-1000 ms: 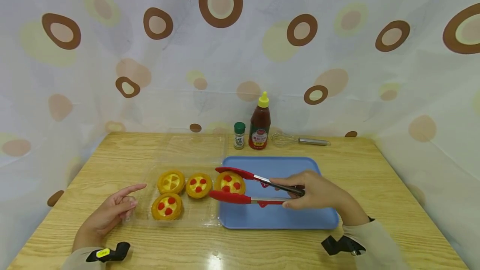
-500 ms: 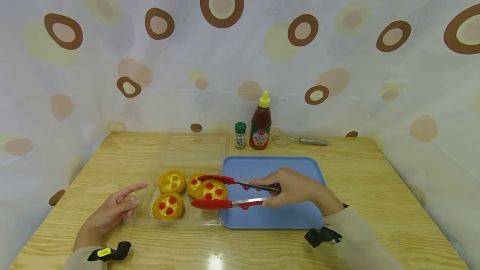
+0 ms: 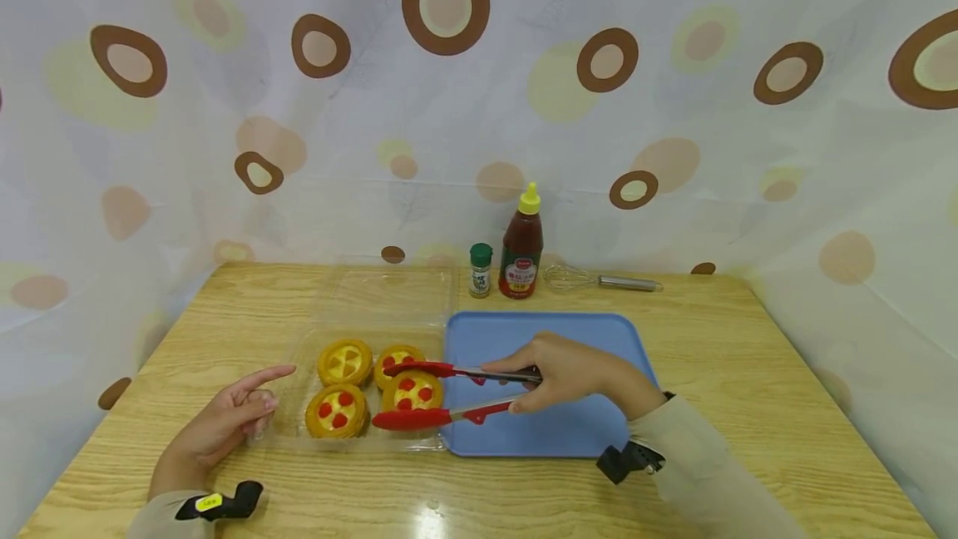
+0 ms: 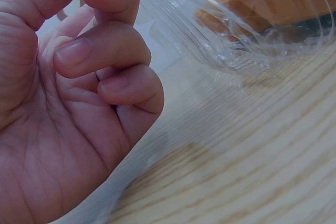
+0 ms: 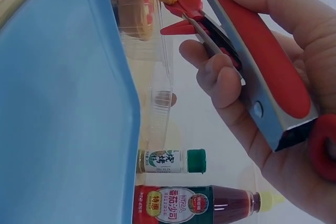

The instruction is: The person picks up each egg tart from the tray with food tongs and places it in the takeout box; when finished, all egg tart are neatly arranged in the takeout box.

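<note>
In the head view my right hand [image 3: 565,373] grips the red-tipped tongs [image 3: 479,417]. Their tips lie on both sides of a red-dotted tart [image 3: 414,393] in the right part of the clear plastic box [image 3: 280,431]; whether it touches the bottom I cannot tell. Behind it is another red-dotted tart [image 3: 397,356], partly covered by the upper tip. Two more tarts sit to the left, one yellow-topped [image 3: 344,363], one red-dotted [image 3: 336,412]. My left hand [image 3: 222,425] pinches the box's left edge, index finger extended; the left wrist view shows the hand [image 4: 79,103] with its lower fingers curled.
A blue tray [image 3: 550,443] adjoins the box on the right. Behind stand a green-capped shaker [image 3: 480,273] and a sauce bottle [image 3: 521,252], with a whisk [image 3: 624,283] lying beside them. The box's clear lid [image 3: 389,294] lies folded back.
My right hand has moved left with the tongs, carrying the tart from the tray's left edge to the box's right part, down in front of the rear tart. My left hand has stayed in place.
</note>
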### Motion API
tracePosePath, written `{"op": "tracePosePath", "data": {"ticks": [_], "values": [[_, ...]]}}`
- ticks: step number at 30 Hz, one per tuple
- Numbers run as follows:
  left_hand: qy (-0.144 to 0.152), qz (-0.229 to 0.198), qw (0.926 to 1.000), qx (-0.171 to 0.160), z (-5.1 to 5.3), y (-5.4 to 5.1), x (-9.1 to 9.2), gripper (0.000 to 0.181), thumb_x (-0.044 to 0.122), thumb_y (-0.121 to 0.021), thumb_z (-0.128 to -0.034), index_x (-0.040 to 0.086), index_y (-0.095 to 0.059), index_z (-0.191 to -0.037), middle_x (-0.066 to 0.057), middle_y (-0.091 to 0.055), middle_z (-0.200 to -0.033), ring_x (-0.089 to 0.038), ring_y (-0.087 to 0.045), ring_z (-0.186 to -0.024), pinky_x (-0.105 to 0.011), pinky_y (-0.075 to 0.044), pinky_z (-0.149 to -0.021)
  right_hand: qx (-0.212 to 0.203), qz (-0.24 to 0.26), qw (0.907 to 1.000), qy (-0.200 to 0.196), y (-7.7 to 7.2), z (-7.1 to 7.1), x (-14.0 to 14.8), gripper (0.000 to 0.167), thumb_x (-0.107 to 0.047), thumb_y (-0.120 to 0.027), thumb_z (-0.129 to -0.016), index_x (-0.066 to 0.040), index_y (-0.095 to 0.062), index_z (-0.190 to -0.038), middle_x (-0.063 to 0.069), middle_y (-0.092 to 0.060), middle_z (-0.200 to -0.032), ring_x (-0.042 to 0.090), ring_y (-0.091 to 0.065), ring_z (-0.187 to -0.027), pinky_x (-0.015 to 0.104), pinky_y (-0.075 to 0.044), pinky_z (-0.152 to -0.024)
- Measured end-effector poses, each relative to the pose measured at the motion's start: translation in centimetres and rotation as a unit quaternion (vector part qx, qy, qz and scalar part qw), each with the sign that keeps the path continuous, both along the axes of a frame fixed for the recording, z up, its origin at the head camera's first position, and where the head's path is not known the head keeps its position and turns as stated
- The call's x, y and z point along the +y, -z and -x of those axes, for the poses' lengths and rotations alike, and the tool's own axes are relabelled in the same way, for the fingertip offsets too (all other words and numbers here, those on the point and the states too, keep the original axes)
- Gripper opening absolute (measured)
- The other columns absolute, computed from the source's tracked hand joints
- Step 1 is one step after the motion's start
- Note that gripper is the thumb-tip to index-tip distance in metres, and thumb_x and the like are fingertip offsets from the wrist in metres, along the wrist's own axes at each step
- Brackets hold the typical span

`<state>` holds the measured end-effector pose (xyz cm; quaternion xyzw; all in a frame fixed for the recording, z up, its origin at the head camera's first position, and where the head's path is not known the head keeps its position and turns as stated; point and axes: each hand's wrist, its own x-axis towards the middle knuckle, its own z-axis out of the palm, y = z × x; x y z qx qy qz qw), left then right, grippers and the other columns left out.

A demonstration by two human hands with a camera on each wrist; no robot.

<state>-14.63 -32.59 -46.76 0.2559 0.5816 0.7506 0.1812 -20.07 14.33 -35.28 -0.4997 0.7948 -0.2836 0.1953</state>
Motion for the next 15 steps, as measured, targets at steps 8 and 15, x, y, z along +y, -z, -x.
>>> {"op": "tracePosePath", "data": {"ticks": [8,15], "values": [[-0.002,0.004,1.0000,0.004,0.1,0.1,0.0,0.053,-0.007,-0.030,-0.0999,0.024,-0.047,-0.140,0.011,-0.060,-0.074,-0.023,-0.027,-0.057,-0.035,-0.023,-0.051,0.010,-0.026,0.9995,-0.015,-0.5,0.1,-1.1,0.052,-0.020,-0.071,-0.085,-0.008,-0.056,-0.133,-0.012,-0.025,-0.050,0.001,-0.020,-0.042,0.016,-0.024,-0.045],[0.007,-0.005,0.9999,0.004,0.1,0.1,0.1,0.053,-0.007,-0.031,-0.0998,0.022,-0.047,-0.141,0.011,-0.060,-0.074,-0.024,-0.025,-0.056,-0.037,-0.023,-0.051,0.012,-0.045,0.9987,-0.020,-0.5,0.3,-1.8,0.051,-0.019,-0.070,-0.085,-0.007,-0.056,-0.132,-0.012,-0.029,-0.051,0.000,-0.022,-0.043,0.016,-0.025,-0.045]]}}
